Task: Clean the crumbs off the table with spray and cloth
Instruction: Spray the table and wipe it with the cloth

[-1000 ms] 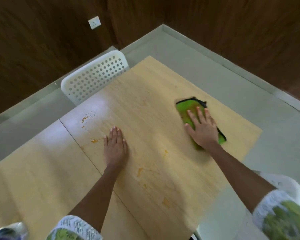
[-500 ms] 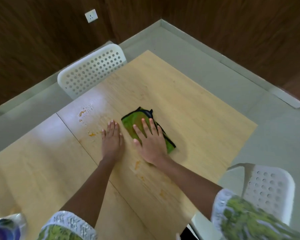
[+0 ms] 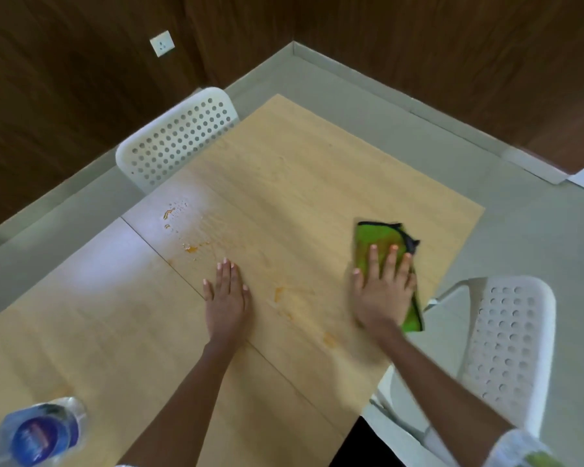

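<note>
Pressing flat on green cloth [image 3: 381, 242], right hand [image 3: 383, 294] hides its middle, left hand [image 3: 226, 294] flat on table [image 3: 317, 170], bottle [image 3: 38, 433] cropped.

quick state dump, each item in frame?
green cloth: flat on the table, pressed under the right hand
right hand: fingers straight on the cloth
left hand: flat on the bare table
orange smears: not yet wiped
spray bottle: at the near left corner, untouched

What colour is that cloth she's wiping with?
Bright green cloth with a dark edge, seen in the head view.
</note>
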